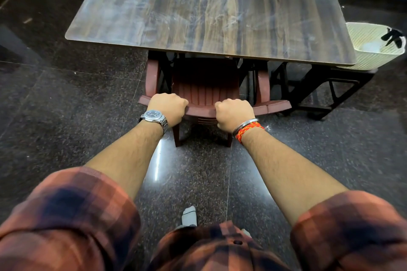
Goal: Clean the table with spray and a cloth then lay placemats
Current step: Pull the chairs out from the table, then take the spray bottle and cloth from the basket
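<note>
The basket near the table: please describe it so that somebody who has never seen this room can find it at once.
Start at the wood-grain table. At its near right corner, partly under the edge, a basket sits on a dark stand. It is the only pale thing there: cream ribbed plastic with something black over its rim, unlike the brown chair.

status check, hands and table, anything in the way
Left hand and right hand grip the brown plastic chair by its backrest. Table streaky. Chair tucked under near edge.
</note>
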